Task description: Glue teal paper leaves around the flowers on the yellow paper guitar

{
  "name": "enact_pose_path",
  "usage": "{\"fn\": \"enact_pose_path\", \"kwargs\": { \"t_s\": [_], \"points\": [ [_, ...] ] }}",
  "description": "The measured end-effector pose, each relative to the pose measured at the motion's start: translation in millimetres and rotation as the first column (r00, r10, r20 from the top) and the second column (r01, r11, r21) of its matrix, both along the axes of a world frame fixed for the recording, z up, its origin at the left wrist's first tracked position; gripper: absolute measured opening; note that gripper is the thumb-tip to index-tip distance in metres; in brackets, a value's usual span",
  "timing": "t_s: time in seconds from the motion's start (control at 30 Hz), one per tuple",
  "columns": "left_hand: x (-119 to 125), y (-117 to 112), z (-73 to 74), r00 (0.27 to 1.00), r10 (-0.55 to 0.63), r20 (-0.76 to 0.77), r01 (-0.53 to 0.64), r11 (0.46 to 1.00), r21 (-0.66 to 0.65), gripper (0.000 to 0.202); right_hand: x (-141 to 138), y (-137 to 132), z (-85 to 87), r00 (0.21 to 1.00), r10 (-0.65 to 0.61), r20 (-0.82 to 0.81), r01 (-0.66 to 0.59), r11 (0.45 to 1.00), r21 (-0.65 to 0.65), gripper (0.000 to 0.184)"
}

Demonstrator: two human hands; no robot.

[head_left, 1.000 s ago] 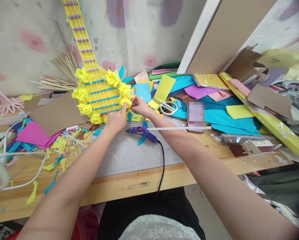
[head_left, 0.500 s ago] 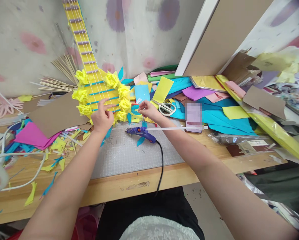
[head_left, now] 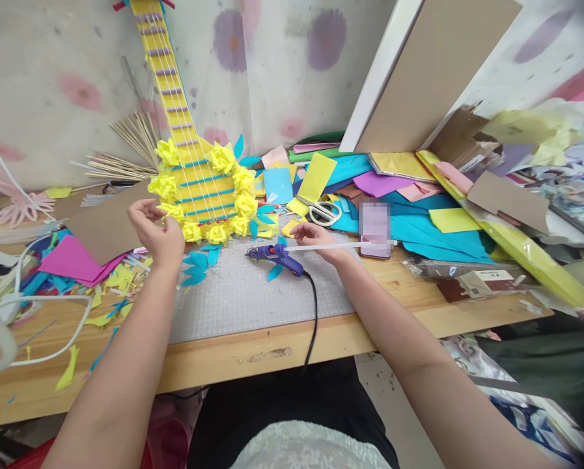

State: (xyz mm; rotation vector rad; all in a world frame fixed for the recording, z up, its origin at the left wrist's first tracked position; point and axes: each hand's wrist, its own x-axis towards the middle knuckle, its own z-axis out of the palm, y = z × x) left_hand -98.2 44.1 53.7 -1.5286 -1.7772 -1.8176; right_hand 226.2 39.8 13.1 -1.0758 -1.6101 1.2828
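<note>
A yellow paper guitar (head_left: 201, 195) leans upright against the wall, with white strings, blue stripes and yellow paper roses along its body. Beside its lower left edge is my left hand (head_left: 155, 234), fingers loosely bent and apart, nothing seen in it. My right hand (head_left: 317, 238) hovers to the right, open, partly behind the glue stick (head_left: 340, 246). That stick juts from a blue glue gun (head_left: 276, 256) lying on the grey cutting mat (head_left: 252, 306). Blue paper leaves (head_left: 196, 266) lie at the mat's left, and others stick out beside the guitar's right edge.
Scissors (head_left: 325, 213) and a phone (head_left: 375, 228) lie right of the guitar, before stacked coloured paper (head_left: 438, 234). Paper scraps (head_left: 123, 280), a white cable (head_left: 52, 298) and bamboo sticks (head_left: 120, 166) are on the left. The glue gun's black cord (head_left: 315, 319) crosses the table edge.
My left hand has moved from the guitar's strings out to its left side. My right hand has drawn back to the right from the leaves by the guitar. The view has shifted slightly.
</note>
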Motion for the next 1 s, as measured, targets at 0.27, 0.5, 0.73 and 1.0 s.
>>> {"fn": "enact_pose_path", "kwargs": {
  "t_s": [0.27, 0.5, 0.73, 1.0],
  "points": [
    [36, -20, -25.7, 0.828, -0.365, -0.425, 0.19, 0.896, -0.401, 0.055, 3, -25, 5.7, 0.998, 0.013, -0.055, -0.012, 1.0, 0.018, 0.025],
    [75, -3, -12.5, 0.596, -0.543, -0.591, 0.183, 0.809, -0.559, 0.056, 8, -29, -2.9, 0.993, -0.113, -0.021, 0.114, 0.993, 0.036, 0.024],
    [88, 17, -13.2, 0.497, -0.522, -0.693, 0.058, 0.817, -0.574, 0.059, 8, -23, -12.7, 0.993, -0.095, -0.068, 0.096, 0.995, 0.012, 0.028],
    [92, 17, -14.9, 0.464, -0.544, -0.699, 0.055, 0.805, -0.59, 0.06, 9, -21, -18.3, 0.994, -0.086, -0.066, 0.087, 0.996, 0.019, 0.027]
  ]
}}
